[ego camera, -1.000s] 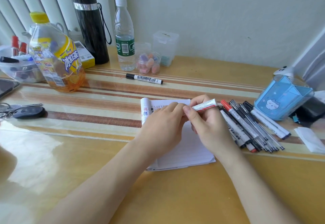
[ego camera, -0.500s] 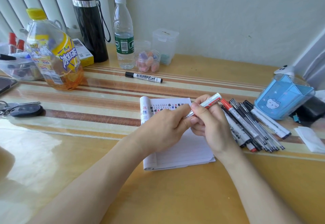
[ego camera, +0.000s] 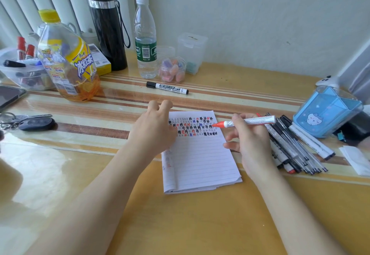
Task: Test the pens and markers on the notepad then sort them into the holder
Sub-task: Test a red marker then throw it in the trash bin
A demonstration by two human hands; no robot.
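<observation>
Nearest me, the notepad [ego camera: 202, 160] lies open on the bench [ego camera: 180, 224]. Its lower lines are blank and its top rows are filled with small black, red and blue hash marks. The left hand [ego camera: 152, 132] rests on the notepad's left edge and pins it down. Its fingers are bent, and I cannot tell whether they enclose anything.

At the notepad's right edge the right hand [ego camera: 252, 140] pinches a red marker [ego camera: 250, 121] between thumb and forefinger, the other fingers loose and spread beneath. The red marker is uncapped and nearly level, its tip at the right end of the marked rows. Whether the tip meets the paper I cannot tell.

To my eye this is the testing step, with this one about to be tried. The next move calls for bringing the tip down on a free spot beside or under the last row and making a short, light stroke while the pad is held flat. It will then need its cap, which I cannot see.

Just right of the notepad lies a pile of pens and markers [ego camera: 290, 150], so a good deal looks left to do. Beyond the pile, farther right, stands the blue holder [ego camera: 326, 112]. Past the notepad's top edge a capped black marker [ego camera: 167, 88] lies alone, and behind it a water bottle [ego camera: 145, 38] and a black flask [ego camera: 107, 26] stand by the wall.
</observation>
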